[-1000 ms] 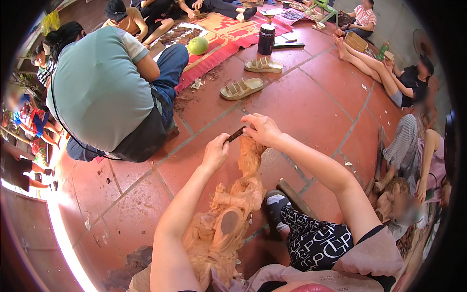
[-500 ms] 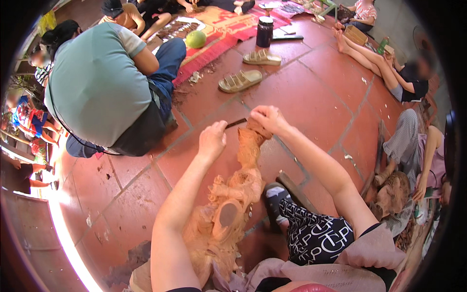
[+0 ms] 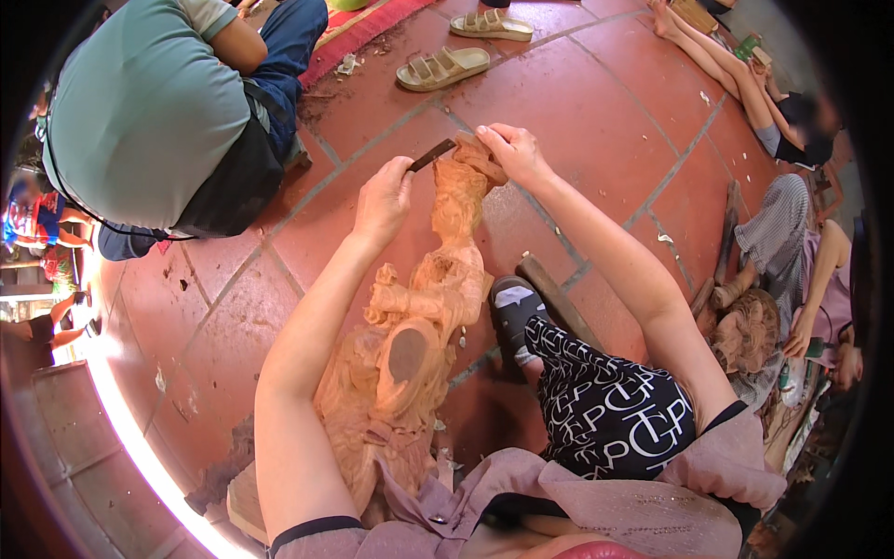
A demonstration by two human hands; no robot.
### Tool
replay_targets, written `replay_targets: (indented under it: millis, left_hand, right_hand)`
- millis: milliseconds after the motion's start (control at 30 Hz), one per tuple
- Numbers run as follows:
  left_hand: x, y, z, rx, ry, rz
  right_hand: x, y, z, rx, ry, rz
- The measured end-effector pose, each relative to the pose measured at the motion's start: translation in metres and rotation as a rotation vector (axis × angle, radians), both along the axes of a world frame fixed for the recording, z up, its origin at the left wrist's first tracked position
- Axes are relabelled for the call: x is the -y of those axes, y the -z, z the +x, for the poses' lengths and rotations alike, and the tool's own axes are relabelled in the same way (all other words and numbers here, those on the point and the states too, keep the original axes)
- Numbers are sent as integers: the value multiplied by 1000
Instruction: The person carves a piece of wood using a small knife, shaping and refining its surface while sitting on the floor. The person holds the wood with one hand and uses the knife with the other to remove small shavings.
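A carved wooden figure [image 3: 456,210], orange-brown, leans away from me with its top at the far end. A smooth oval face [image 3: 407,356] shows on its lower body. My left hand [image 3: 384,200] is closed on one end of a dark, flat, narrow strip [image 3: 432,156]. The strip's far end meets the figure's top from the left. Just right of that top, my right hand [image 3: 515,154] is closed in a pinch against the carved headpiece. Whatever lies between its fingertips is hidden.
A person in a pale green shirt [image 3: 149,112] sits at the upper left. Sandals [image 3: 443,69] lie on the red tiles beyond the figure. A wooden bar [image 3: 559,298] lies by my shod foot [image 3: 515,312]. Another carving [image 3: 745,331] and a seated person are at right.
The view has tilted down, dropping much of the far mat. Both hands stay at the figure's top. More of the dark strip shows beside my left hand.
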State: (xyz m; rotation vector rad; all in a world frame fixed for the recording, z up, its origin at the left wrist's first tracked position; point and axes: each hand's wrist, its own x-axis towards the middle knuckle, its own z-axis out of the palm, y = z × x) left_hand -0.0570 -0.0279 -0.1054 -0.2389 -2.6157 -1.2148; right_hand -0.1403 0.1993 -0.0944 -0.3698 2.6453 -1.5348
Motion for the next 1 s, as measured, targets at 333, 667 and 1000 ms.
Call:
replay_targets:
  millis: [333, 667, 1000]
  left_hand:
    - [2, 11, 3, 66, -28, -22]
    - [0, -1, -9, 29, -11, -170]
    - [0, -3, -16, -116, 89, -150]
  right_hand:
    - [-3, 9, 0, -59, -17, -6]
    - [1, -1, 6, -64, 12, -19]
    - [0, 12, 0, -98, 11, -38]
